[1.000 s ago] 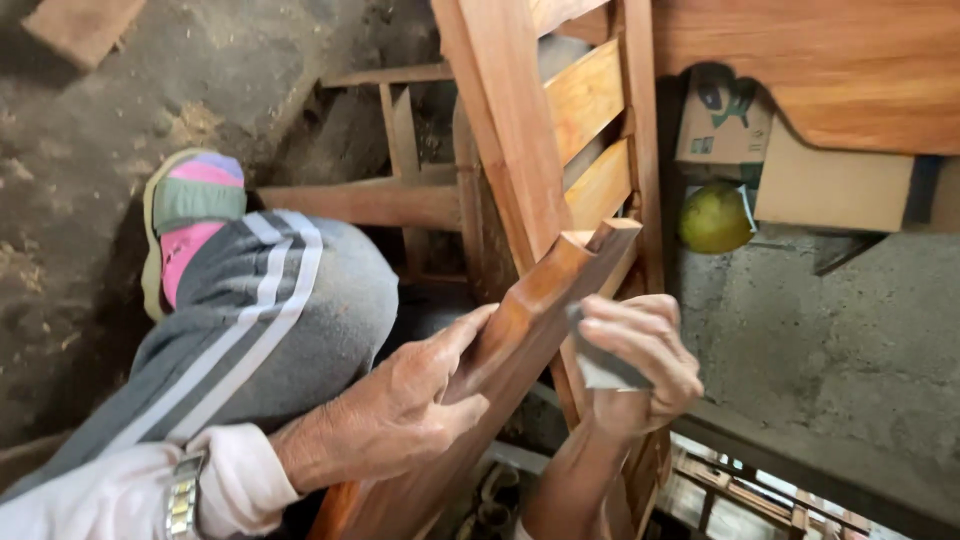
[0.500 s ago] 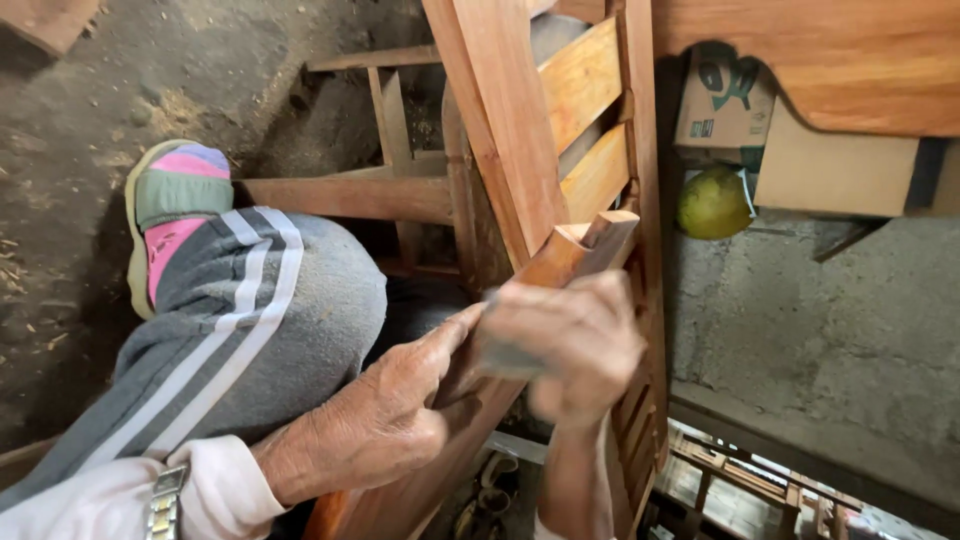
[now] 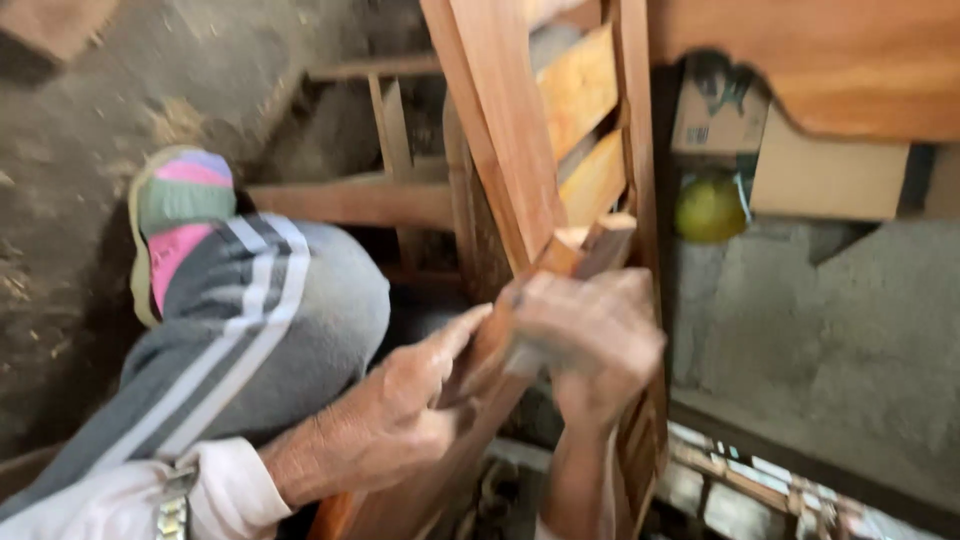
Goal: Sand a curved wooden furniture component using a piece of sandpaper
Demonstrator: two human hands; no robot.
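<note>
Since half a second ago the right hand (image 3: 590, 340) has slid a little to the right and down along the wood piece (image 3: 520, 340), and the whole view has gone blurred; the left hand (image 3: 400, 410) has barely shifted. The right hand is curled shut over a small grey pad (image 3: 524, 358), of which only a corner shows below the fingers, and presses it against the upper face of the wood piece; the left hand lies against the lower left side of the same piece, its thumb stretched up along the edge and its fingers folded beneath, steadying it. The wood piece is one long reddish length that slants from the bottom centre up to a notched end just above the right hand; it lies between the two hands, in front of a wooden frame (image 3: 500, 130).

The frame shows two pale slats (image 3: 585, 120) set between upright rails; behind it lies a second, darker frame (image 3: 380, 190) on the floor (image 3: 90, 100). One knee in grey trousers (image 3: 260, 310) with three white stripes fills the left; one sandal (image 3: 175, 215) in pink, green and purple rests on the dusty floor beyond it. One watch (image 3: 172, 510) sits on the left wrist below a pale sleeve. On the right, one green round fruit (image 3: 708, 210) lies beside two cardboard boxes (image 3: 830, 175), under a broad board (image 3: 820, 60); a concrete slab (image 3: 820, 330) spreads below them.
</note>
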